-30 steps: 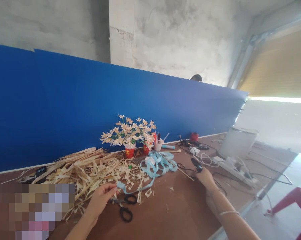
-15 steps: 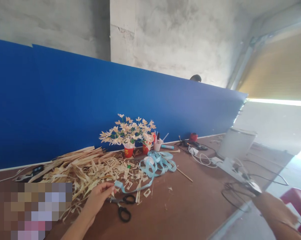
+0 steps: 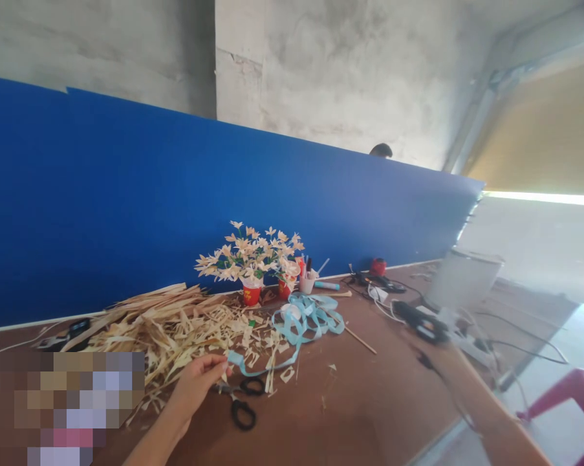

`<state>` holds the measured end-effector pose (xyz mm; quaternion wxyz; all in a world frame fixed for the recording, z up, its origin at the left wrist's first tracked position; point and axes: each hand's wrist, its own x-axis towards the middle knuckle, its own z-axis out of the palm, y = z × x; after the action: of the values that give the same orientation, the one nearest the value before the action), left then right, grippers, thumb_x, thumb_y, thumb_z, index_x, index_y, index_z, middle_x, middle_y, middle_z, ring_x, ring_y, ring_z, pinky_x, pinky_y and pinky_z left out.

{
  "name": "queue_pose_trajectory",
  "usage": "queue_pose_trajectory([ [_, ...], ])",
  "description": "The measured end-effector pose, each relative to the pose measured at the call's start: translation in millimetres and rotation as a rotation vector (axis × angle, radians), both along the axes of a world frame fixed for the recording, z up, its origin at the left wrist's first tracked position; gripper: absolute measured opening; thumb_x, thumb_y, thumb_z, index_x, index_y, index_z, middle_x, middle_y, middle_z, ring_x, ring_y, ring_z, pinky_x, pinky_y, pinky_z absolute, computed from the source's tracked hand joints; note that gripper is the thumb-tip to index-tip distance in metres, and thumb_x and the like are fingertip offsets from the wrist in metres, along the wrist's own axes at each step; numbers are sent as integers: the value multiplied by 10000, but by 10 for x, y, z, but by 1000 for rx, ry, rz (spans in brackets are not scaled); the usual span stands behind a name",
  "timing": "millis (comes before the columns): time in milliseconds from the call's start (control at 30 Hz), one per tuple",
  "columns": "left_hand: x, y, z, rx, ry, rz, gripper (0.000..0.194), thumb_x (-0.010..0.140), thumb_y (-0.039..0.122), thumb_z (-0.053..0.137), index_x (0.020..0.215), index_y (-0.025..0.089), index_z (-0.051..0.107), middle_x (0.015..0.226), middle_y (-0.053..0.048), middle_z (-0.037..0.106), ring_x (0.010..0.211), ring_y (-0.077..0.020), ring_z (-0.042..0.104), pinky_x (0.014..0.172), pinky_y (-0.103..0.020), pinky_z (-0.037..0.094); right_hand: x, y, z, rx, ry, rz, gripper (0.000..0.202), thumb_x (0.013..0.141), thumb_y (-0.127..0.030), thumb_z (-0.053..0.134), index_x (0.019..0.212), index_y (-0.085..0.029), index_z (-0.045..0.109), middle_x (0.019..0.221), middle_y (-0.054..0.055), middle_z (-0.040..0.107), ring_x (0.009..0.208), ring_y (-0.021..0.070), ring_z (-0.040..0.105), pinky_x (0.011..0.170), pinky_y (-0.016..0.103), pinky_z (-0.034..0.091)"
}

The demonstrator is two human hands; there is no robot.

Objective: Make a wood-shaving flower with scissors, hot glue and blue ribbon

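My left hand (image 3: 199, 377) is closed in a pinch on the end of a light blue ribbon (image 3: 235, 360). That ribbon runs right into a loose, looping heap on the brown table. Black-handled scissors (image 3: 244, 414) lie just below the ribbon, beside my left fingers. Off to the right, my right hand (image 3: 443, 353) is closed around a dark corded tool (image 3: 420, 321), smeared by motion; it looks like a glue gun. Its cord hangs below the hand. Dried husk strips and scraps (image 3: 175, 330) are piled beyond my left hand.
Husk flowers (image 3: 248, 254) stand in red pots (image 3: 251, 294) by the blue partition (image 3: 151, 194). Next to them is a cup of pens (image 3: 306, 282). A white lamp-like object (image 3: 466, 278), a power strip (image 3: 476, 349) and cables occupy the right side; a pink stool (image 3: 570, 401) is beyond.
My right hand has swung left and away from me over the table, bringing the dark corded tool with it. My left hand keeps its pinch on the ribbon, nearly unmoved.
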<state>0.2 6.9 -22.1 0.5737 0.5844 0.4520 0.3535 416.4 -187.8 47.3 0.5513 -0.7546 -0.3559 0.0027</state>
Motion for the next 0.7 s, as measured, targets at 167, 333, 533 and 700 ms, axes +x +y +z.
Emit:
queue_pose_trajectory([
  [167, -2, -37, 96, 17, -27, -47, 246, 575, 383, 624, 649, 149, 646, 622, -32, 674, 582, -147, 556, 584, -246, 396, -1124, 843, -198, -92, -54, 387, 240, 638, -396, 626, 664, -157, 616, 531, -1, 571, 500, 146, 506, 455, 239, 404],
  [333, -1, -51, 126, -9, -68, -44, 219, 613, 354, 606, 647, 141, 645, 584, -10, 647, 536, -118, 516, 565, -234, 372, -1919, 1191, -351, -44, -286, 805, 97, 739, -265, 549, 719, -175, 579, 688, 15, 576, 645, 148, 529, 617, 249, 431],
  [533, 25, 0, -7, -9, -127, -61, 231, 587, 350, 641, 647, 126, 642, 549, -4, 625, 508, -108, 485, 540, -230, 341, -2249, 1223, -512, -11, -344, 1013, 100, 688, -112, 544, 764, -171, 572, 814, 51, 559, 762, 167, 535, 677, 257, 431],
  [700, 46, -36, -1, -22, -129, -71, 237, 607, 353, 635, 657, 122, 645, 591, -20, 642, 534, -117, 515, 558, -237, 364, -2274, 1210, -565, -25, -332, 1052, 152, 653, -71, 532, 757, -181, 549, 836, 47, 558, 765, 168, 545, 674, 257, 433],
])
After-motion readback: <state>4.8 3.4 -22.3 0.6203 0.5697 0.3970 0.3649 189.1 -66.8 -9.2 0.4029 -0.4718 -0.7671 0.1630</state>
